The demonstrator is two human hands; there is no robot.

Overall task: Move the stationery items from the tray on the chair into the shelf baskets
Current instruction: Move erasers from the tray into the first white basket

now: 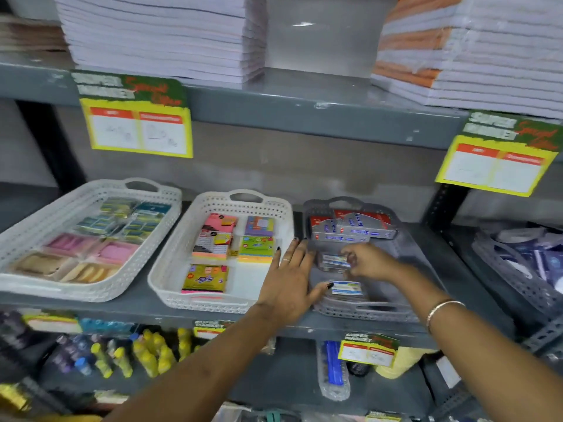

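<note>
A grey shelf basket [408,254] holds grey staple boxes [353,231] at its back and small clear packs with blue-white labels in front. My right hand [370,260] is inside this basket, fingers closed on one small pack [333,259]. My left hand [289,281] lies flat with fingers spread against the basket's left rim, its thumb touching a second small pack [345,288]. Left of it, a white basket [170,269] holds sticky-note pads [205,278]. The chair and its tray are out of view.
Another white basket [39,226] with pink and tan packs sits far left. A grey basket [518,275] stands at the right edge. Paper stacks [158,35] fill the shelf above, with yellow price tags [137,117] hanging. Bottles [152,354] and pens sit below.
</note>
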